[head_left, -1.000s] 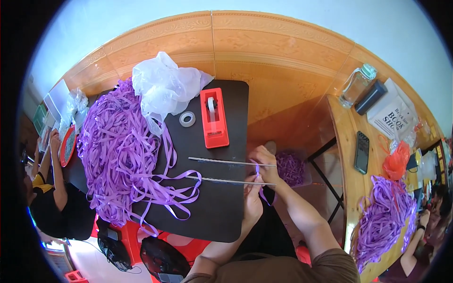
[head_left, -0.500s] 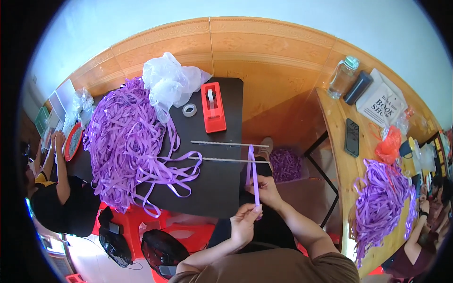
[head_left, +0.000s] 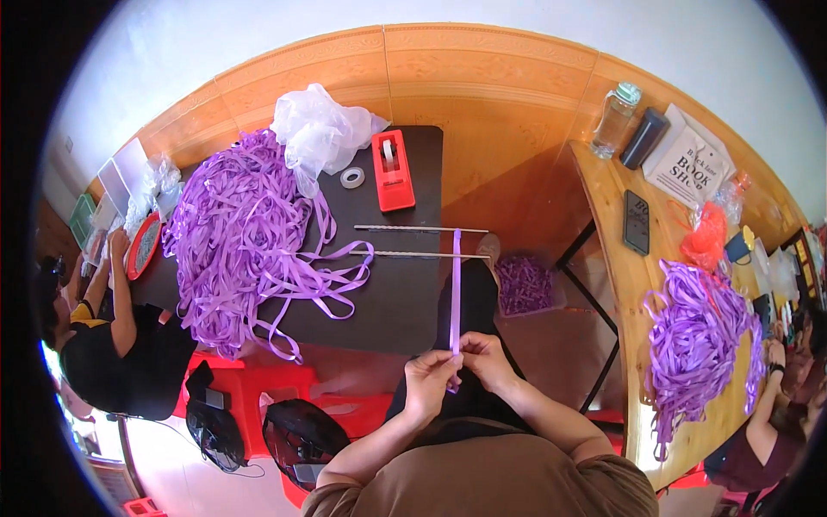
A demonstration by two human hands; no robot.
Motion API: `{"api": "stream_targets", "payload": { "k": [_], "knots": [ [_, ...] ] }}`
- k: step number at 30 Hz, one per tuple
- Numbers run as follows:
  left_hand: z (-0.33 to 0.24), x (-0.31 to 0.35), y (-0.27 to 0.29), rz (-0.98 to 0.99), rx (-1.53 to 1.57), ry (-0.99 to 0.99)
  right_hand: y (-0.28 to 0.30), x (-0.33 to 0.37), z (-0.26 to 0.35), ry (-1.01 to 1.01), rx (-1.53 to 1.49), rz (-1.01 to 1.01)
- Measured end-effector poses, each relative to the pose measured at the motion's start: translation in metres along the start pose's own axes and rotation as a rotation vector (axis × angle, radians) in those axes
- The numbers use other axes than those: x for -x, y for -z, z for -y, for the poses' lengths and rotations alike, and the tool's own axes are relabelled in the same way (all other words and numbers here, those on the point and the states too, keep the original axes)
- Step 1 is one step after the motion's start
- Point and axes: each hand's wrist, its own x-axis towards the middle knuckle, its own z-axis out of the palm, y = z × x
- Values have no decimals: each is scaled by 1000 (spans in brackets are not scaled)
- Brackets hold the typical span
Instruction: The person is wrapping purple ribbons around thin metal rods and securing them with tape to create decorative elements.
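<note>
Purple ribbon (head_left: 456, 297): located just off the right edge of the dark bench (head_left: 379, 323), above the lap. Long axis: straight away from the body, roughly square to the far rod (head_left: 405, 228) and the near rod (head_left: 413, 255), both with right ends overhanging that edge. Far end at the far rod; crossing at the near rod, over or under impossible to tell. Near end at the hands, with a short tail below.

Left hand (head_left: 428, 383): on the ribbon's left side, fingers pinched on the near end. Right hand (head_left: 488, 362): on its right side, fingers together on the same stretch, touching or nearly touching the left; equally near. Direction from fingers to rods: directly forward, along the ribbon. Left on the bench: ribbon pile (head_left: 241, 241), well apart from both hands.
</note>
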Motion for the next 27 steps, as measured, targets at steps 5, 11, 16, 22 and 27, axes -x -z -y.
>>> {"api": "stream_targets", "payload": {
  "k": [5,11,16,22,27],
  "knots": [
    [2,3,8,49,-39,31,-1,24,-9,-58,6,3],
    [2,3,19,130,-118,123,-3,50,-21,-164,-54,45],
    [4,3,23,132,-131,122,-7,51,-5,-280,8,47],
    [6,3,28,80,-245,89,-2,51,-11,-337,97,64],
    [-5,6,38,224,-238,211,-8,52,-3,-373,58,46]
  ]
}}
